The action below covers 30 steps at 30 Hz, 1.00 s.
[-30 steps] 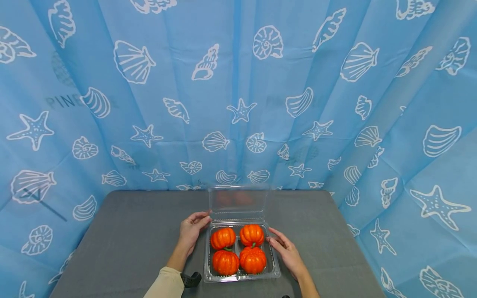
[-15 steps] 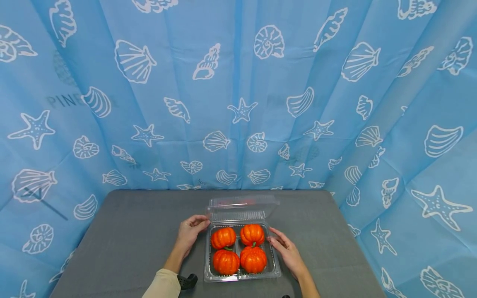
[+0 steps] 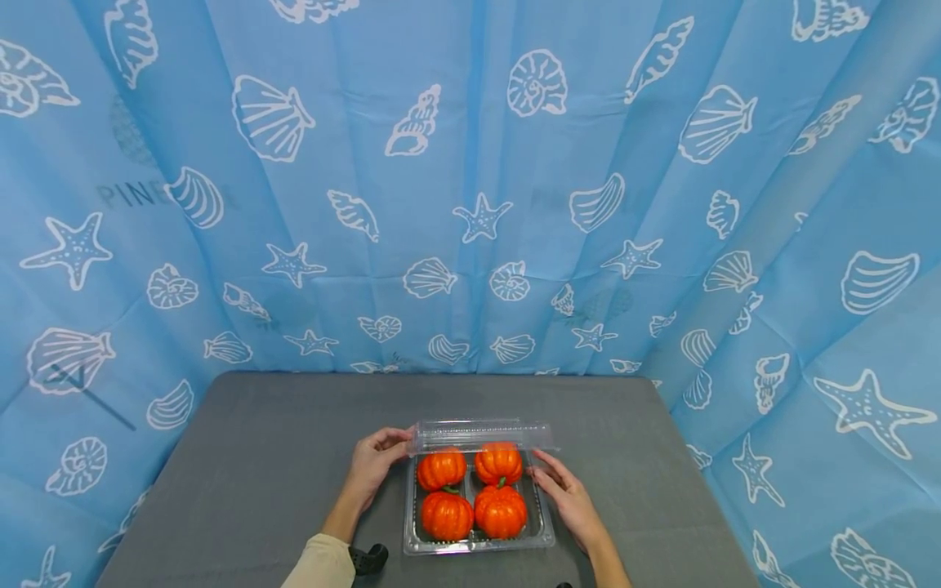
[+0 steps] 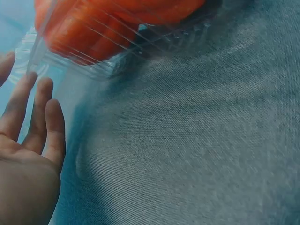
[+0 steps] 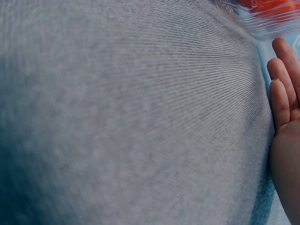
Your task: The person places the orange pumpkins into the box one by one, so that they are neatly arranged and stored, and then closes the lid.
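Note:
A clear plastic clamshell container (image 3: 479, 550) sits on the table with several small orange pumpkins (image 3: 447, 517) in its compartments. Its hinged lid (image 3: 470, 427) leans forward over the back row. At the lid's left edge, thumb and index finger of my left hand (image 3: 370, 464) pinch the lid near the hinge; the other fingers (image 4: 55, 126) extend beside the container wall. My right hand (image 3: 568, 492) rests along the container's right side with relaxed fingers. From the right wrist view, those fingers (image 5: 280, 101) lie just below the clear plastic.
The grey cloth-covered table (image 3: 294, 425) extends around the container. Behind it hangs a blue curtain (image 3: 456, 163) printed with white shells and starfish, also on both sides. A black band (image 3: 369, 559) circles the left wrist.
The lid has tipped from nearly upright to leaning forward over the back pumpkins. My left hand has moved slightly toward me with it; the right hand and the pumpkins have stayed in place.

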Motion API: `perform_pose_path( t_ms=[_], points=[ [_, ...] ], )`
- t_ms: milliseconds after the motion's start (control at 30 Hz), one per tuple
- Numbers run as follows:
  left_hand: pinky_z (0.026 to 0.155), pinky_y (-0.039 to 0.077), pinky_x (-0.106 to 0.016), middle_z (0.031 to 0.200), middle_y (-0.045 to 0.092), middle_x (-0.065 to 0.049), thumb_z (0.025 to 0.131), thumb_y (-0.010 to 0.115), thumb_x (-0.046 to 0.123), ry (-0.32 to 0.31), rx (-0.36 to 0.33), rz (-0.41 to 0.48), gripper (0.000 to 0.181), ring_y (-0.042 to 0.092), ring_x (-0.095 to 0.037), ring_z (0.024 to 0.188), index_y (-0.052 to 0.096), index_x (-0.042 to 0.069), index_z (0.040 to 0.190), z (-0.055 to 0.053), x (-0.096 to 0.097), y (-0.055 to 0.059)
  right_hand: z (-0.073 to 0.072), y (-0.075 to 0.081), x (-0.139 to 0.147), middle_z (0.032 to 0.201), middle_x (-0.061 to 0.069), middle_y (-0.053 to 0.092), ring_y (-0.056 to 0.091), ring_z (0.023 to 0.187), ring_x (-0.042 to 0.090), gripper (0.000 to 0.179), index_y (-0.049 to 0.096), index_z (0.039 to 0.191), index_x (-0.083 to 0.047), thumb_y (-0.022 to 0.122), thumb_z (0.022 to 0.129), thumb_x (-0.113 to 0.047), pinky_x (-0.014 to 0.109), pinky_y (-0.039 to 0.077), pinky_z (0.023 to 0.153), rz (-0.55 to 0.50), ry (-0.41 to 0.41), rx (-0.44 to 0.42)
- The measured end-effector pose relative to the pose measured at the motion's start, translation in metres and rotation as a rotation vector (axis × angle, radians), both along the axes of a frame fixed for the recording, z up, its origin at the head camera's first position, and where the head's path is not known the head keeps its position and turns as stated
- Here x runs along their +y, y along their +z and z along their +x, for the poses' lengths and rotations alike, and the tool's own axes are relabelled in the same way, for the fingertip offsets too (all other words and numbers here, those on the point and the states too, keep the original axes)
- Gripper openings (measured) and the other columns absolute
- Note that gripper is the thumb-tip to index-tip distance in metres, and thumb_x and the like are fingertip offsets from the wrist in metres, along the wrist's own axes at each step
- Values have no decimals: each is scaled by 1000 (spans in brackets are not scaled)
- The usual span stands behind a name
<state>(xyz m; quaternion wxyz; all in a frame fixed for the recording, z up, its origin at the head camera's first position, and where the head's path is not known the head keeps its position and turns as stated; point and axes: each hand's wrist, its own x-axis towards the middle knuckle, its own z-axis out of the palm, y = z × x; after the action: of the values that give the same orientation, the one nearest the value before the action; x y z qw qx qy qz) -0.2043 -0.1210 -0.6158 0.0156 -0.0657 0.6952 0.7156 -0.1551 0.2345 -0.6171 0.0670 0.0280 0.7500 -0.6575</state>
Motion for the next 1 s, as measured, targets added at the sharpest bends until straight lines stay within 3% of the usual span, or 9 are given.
perform_pose_path(
  t_ms=[267, 400, 467, 700, 800, 1000],
  points=[
    [76, 59, -24, 101, 77, -7, 92, 73, 7, -27, 13, -60, 7, 69, -6, 90, 74, 1, 95, 4, 0, -1, 2, 4, 2, 151, 15, 55, 60, 132, 20, 49, 51, 150, -16, 59, 103, -29, 22, 50, 101, 89, 3, -33],
    [78, 59, -25, 98, 75, -6, 92, 71, 8, -34, 6, -64, 8, 69, -7, 88, 73, 0, 95, 6, 0, -1, 1, 3, 2, 149, 15, 57, 62, 124, 6, 48, 52, 149, -16, 58, 104, -29, 17, 49, 98, 81, -2, -40],
    [78, 60, -26, 98, 74, -5, 93, 70, 8, -41, 0, -46, 10, 69, -8, 86, 73, -1, 97, 6, 0, -2, 1, 3, 2, 146, 17, 59, 63, 121, 6, 47, 52, 149, -15, 58, 104, -28, 17, 50, 98, 72, -2, -34],
    [78, 60, -27, 98, 72, -1, 94, 64, 8, -72, -3, 26, 15, 69, -10, 84, 70, -4, 103, 7, -3, -5, -1, -2, 3, 154, 13, 52, 51, 139, 30, 54, 53, 149, -18, 42, 107, -50, 40, 46, 109, 156, -24, -57],
    [78, 60, -28, 97, 72, -1, 96, 63, 11, -82, 9, 38, 18, 69, -10, 84, 69, -3, 104, 9, -3, -6, -1, -3, 3, 154, 13, 52, 56, 130, 21, 57, 54, 148, -18, 40, 107, -54, 34, 47, 103, 161, -35, -72],
    [78, 60, -27, 100, 72, -5, 94, 68, 13, -97, 7, 71, 21, 69, -11, 85, 68, -3, 107, 10, -3, -6, 1, 0, 1, 136, 12, 67, 63, 103, 1, 46, 56, 146, -14, 54, 105, -35, 21, 50, 87, 73, -53, -34]
  ],
)
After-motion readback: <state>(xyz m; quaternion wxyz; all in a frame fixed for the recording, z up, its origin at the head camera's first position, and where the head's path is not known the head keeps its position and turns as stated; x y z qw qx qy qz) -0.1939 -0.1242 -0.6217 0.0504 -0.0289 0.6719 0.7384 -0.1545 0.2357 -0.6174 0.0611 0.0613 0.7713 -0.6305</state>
